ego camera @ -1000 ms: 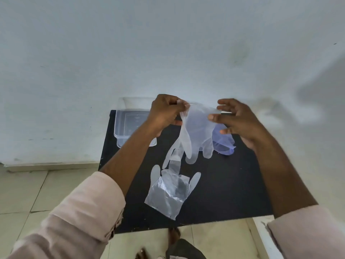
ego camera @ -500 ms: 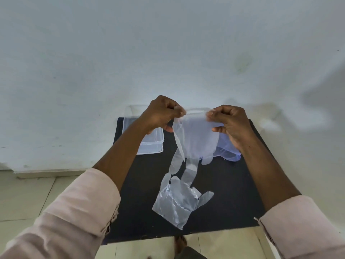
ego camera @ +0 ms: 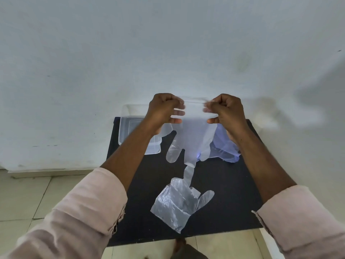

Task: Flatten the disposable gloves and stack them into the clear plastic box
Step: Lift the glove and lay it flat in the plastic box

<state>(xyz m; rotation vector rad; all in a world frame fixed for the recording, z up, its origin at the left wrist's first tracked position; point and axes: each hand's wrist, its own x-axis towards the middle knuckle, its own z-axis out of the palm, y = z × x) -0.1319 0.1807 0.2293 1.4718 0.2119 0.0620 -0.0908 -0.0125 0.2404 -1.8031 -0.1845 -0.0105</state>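
Clear plastic glove [ego camera: 192, 139] hangs stretched between the left hand [ego camera: 164, 109] and right hand [ego camera: 226, 110], each pinching a corner of its cuff above the black tabletop [ego camera: 233, 193]. Another glove [ego camera: 177, 202] lies crumpled near the front edge, a bluish pile [ego camera: 224, 148] near the back right corner, and the clear plastic box [ego camera: 138, 135] at the back left corner.

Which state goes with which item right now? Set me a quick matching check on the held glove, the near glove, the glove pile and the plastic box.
Items:
1. held glove
2. crumpled glove
3. glove pile
4. clear plastic box

States:
A. far left on the black table, partly behind the left forearm
B. lying near the table's front edge
C. hanging fingers-down, cuff pinched by left hand and right hand
D. heaped under the right wrist

Pairs: 1-C, 2-B, 3-D, 4-A
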